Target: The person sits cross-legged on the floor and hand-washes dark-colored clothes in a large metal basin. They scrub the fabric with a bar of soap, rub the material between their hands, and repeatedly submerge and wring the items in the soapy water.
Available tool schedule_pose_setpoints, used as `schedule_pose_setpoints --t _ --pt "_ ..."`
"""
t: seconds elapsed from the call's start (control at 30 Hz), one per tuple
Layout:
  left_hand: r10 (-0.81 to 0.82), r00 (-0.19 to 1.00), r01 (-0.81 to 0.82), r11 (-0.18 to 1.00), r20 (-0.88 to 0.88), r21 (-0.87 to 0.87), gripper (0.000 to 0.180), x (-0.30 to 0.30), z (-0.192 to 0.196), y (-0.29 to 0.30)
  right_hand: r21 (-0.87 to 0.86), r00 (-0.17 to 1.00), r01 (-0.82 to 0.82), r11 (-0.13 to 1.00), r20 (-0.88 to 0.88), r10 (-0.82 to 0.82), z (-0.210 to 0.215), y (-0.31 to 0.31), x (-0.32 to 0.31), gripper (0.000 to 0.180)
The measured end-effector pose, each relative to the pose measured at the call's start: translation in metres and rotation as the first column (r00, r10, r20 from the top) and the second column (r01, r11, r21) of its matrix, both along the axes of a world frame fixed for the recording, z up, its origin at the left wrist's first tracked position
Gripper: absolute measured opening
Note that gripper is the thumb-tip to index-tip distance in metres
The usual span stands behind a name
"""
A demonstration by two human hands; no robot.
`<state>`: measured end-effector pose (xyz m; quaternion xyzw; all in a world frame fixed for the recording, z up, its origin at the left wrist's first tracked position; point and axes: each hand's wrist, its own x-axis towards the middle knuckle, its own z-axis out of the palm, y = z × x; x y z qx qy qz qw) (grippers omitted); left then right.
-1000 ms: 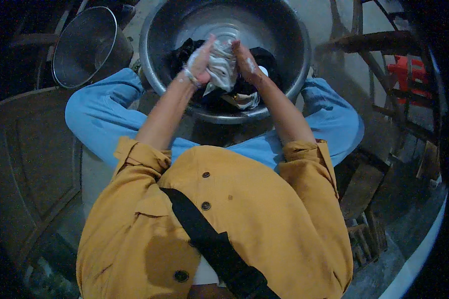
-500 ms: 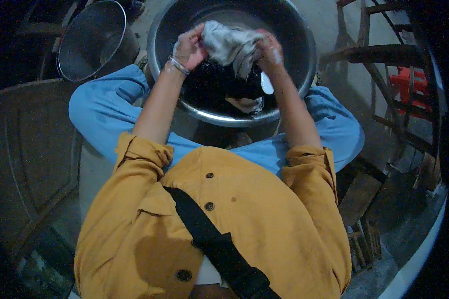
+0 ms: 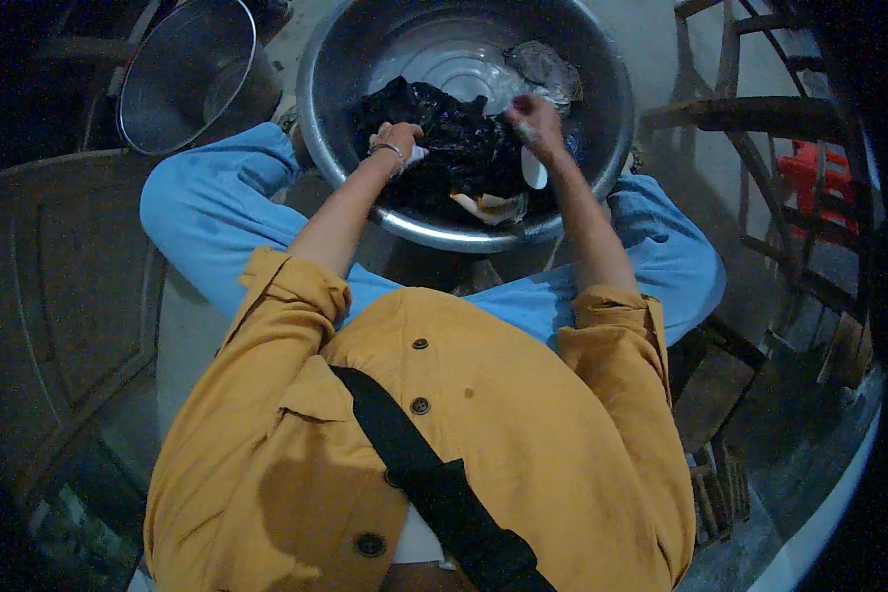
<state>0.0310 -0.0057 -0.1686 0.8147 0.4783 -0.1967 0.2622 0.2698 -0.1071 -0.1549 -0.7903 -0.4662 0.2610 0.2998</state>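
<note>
Apart, left hand (image 3: 397,143) on dark clothes (image 3: 454,143), right hand (image 3: 539,126) over basin (image 3: 434,233); grips unclear

A metal basin (image 3: 434,235) loses its far rim to the top edge; the right hand (image 3: 541,124) masks one end of a white oval object (image 3: 534,172), and a white patch (image 3: 415,156) beside the left hand (image 3: 395,141) is too small to identify.

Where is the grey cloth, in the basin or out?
In: the grey cloth lies bunched inside the rim of the metal basin, just beyond the right hand.
</note>
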Motion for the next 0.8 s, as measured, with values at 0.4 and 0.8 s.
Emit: schedule_pose_setpoints --t 0.4,0.8 --pt "0.58 0.576 -0.686 0.726 0.576 -0.046 0.043 0.001 0.006 0.058 -0.653 0.806 -0.15 0.743 0.354 0.474 0.035 -0.032 -0.017 0.038" --pt "0.294 0.423 -0.689 0.719 0.857 0.093 0.043 0.026 0.082 0.041 -0.395 0.737 -0.46 0.795 0.33 0.59 -0.06 -0.043 0.047 0.034"
